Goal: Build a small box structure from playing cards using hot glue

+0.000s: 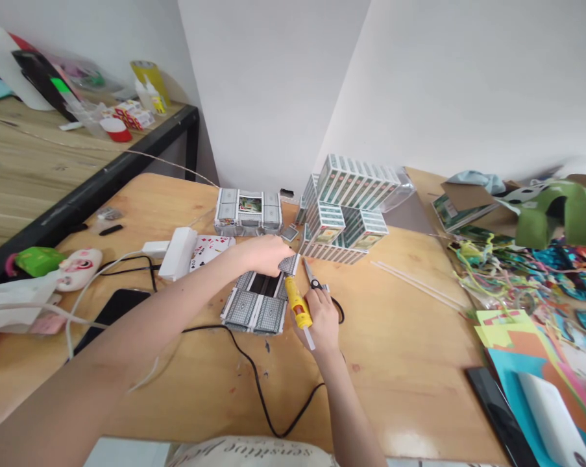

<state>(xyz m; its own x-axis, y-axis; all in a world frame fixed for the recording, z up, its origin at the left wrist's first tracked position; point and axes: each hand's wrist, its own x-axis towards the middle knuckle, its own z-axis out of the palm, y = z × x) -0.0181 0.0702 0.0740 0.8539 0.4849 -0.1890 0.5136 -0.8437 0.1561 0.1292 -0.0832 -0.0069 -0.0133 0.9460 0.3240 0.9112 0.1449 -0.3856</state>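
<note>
Glue gun [298, 305] gripped in right hand [324, 319], just right of card structure [256, 308]; left hand [269, 255] at its far-right corner, fingers curled, hold unclear; "sensitive" legible on shirt [254, 452]; tabletop [400, 324] stretching right of structure.

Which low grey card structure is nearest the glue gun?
The front structure, right beside the yellow glue gun in the right hand; the back structure sits farther off, near the wall, with a greenish picture in its middle.
</note>
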